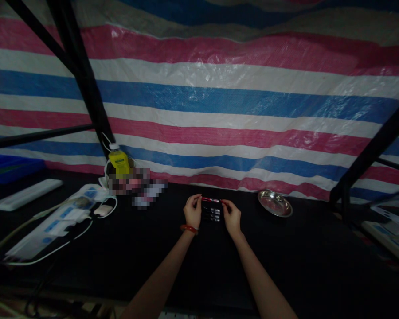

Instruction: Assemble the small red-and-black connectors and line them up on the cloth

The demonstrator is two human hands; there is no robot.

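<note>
A slim red marker pen [210, 200] lies crosswise between my two hands, at the far side of a row of dark pens. My left hand [193, 211], with a reddish bracelet at the wrist, pinches its left end. At the right end, the thumb and fingers of my right hand [232, 216] are closed on it. Just nearer to me, several black marker pens [213, 214] with silvery parts at their right ends lie side by side on the black table [216, 261]. Whether the red pen touches the tabletop, I cannot tell.
A shiny metal dish [274, 204] sits to the right. On the left are a yellow bottle [119, 160], white power strips [58, 221] with cables, and a blue tray [15, 168]. Black frame posts [83, 84] and a striped sheet [219, 102] bound the back.
</note>
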